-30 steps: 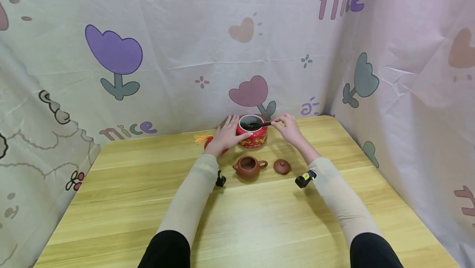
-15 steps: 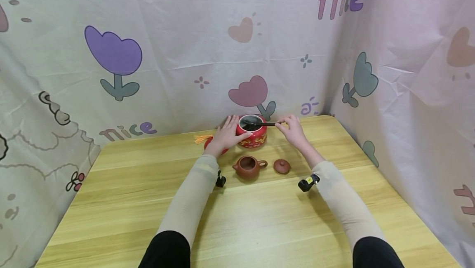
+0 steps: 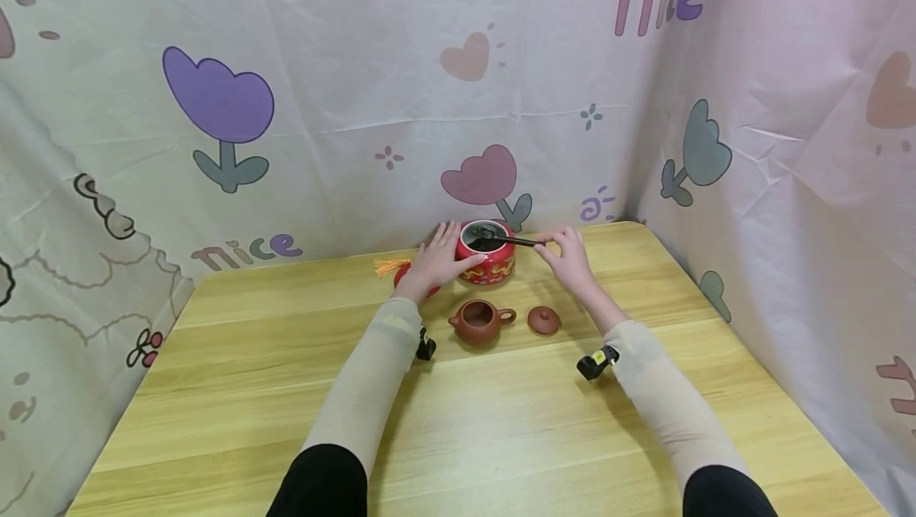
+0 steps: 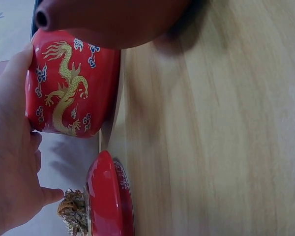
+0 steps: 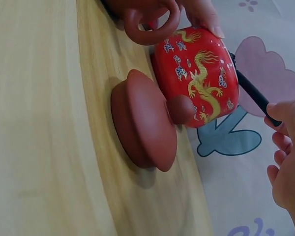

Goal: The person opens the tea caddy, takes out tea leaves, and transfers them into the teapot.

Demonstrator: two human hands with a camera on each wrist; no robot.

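A red jar (image 3: 494, 269) with golden dragons stands at the back of the table, dark contents visible through its white-rimmed mouth. My left hand (image 3: 432, 264) rests against its left side, fingers extended and thumb across the front. My right hand (image 3: 568, 256) pinches the handle end of a black spoon (image 3: 518, 241), whose bowl is at the jar's mouth with dark stuff on it. In front of the jar sits a brown clay teapot (image 3: 478, 324), lidless, its spout pointing left. The teapot's lid (image 3: 544, 321) lies to the right, knob up.
A red jar lid (image 4: 105, 194) with a gold-coloured knob lies left of the jar, partly behind my left hand in the head view; an orange tassel (image 3: 391, 266) shows beside it. A printed cloth (image 3: 343, 103) hangs just behind the wooden table (image 3: 487, 437).
My right hand has moved right and slightly toward me, drawing the spoon back; its bowl shows higher in the jar's mouth. My left hand, the jar and the teapot stay in place.
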